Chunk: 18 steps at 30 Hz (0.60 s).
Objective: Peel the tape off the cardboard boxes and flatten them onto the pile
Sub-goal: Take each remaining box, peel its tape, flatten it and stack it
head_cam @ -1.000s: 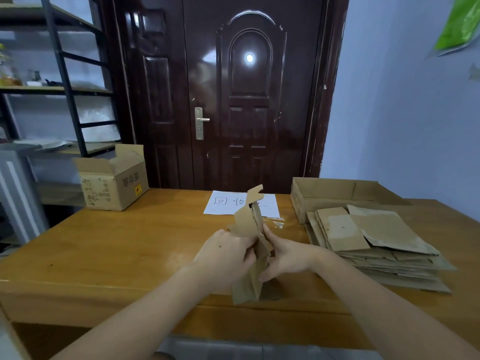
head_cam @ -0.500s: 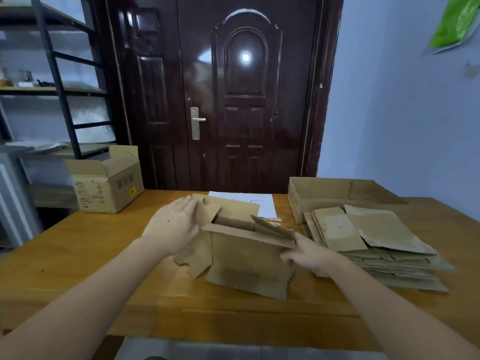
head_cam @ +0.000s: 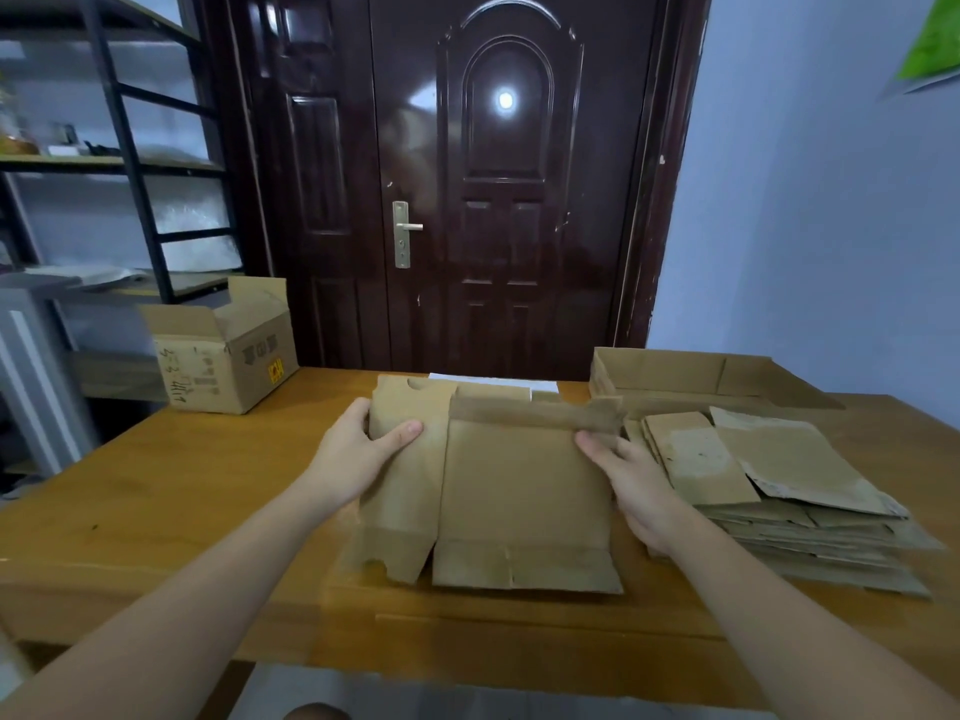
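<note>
Head view: flattened box (head_cam: pixel 524 491) now lies flat on counter (head_cam: pixel 171 491); left hand (head_cam: pixel 358 449) pinches its left flap, right hand (head_cam: pixel 631 478) fingers straight on its right edge; pile (head_cam: pixel 810 491) just right.

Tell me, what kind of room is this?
Probably a home entryway or storeroom used for sorting recycling: a dark front door, a metal shelf rack, and a wooden table holding a pile of flattened cardboard.

Dim, bluish indoor light | round lamp glare on glossy door (head_cam: pixel 506 148) | soft shadows | wide-angle bending at edges | shelving (head_cam: pixel 119 163) blurred
</note>
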Each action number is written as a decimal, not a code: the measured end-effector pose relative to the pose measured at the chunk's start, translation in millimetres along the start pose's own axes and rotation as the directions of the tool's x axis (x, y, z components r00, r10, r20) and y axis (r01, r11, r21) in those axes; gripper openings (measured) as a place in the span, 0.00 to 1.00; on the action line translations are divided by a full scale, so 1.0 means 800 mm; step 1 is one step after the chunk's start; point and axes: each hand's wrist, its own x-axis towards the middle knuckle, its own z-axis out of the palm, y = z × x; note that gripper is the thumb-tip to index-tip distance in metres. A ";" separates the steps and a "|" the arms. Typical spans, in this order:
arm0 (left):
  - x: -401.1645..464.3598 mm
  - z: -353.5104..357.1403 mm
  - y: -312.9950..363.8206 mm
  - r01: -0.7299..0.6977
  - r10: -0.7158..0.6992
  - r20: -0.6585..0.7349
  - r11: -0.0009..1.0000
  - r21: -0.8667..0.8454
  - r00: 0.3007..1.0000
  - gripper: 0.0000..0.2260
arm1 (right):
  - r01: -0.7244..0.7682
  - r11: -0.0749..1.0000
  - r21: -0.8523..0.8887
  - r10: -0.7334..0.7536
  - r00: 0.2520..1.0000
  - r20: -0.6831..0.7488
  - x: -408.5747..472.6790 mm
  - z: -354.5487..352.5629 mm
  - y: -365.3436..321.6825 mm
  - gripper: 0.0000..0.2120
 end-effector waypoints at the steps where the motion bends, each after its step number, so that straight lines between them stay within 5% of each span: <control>1: 0.000 0.001 0.001 -0.012 0.012 0.005 0.999 -0.041 1.000 0.23 | 0.015 1.000 0.012 -0.014 1.000 -0.027 0.002 0.002 0.000 0.16; 5: 0.009 0.009 0.007 0.012 -0.016 -0.066 0.998 -0.061 0.998 0.20 | 0.067 0.992 -0.111 -0.083 0.986 -0.145 0.007 0.013 -0.007 0.19; 9: 0.021 0.018 -0.006 0.203 -0.204 -0.038 0.979 -0.020 0.978 0.30 | 0.123 0.941 -0.316 -0.171 0.977 -0.129 0.013 0.017 -0.002 0.28; 11: 0.022 0.022 -0.018 0.227 -0.227 -0.034 0.974 0.005 0.973 0.32 | 0.102 0.890 -0.445 -0.107 0.994 0.015 0.015 0.014 0.006 0.30; 14: 0.022 0.029 -0.032 0.182 -0.180 -0.038 0.979 0.090 0.983 0.22 | 0.048 0.754 -0.655 0.115 0.972 0.204 0.018 0.009 0.011 0.50; 18: 0.029 0.028 -0.043 0.153 -0.165 0.034 0.963 0.222 0.986 0.25 | 0.060 0.546 -0.836 0.301 0.917 0.263 0.029 0.006 -0.001 0.63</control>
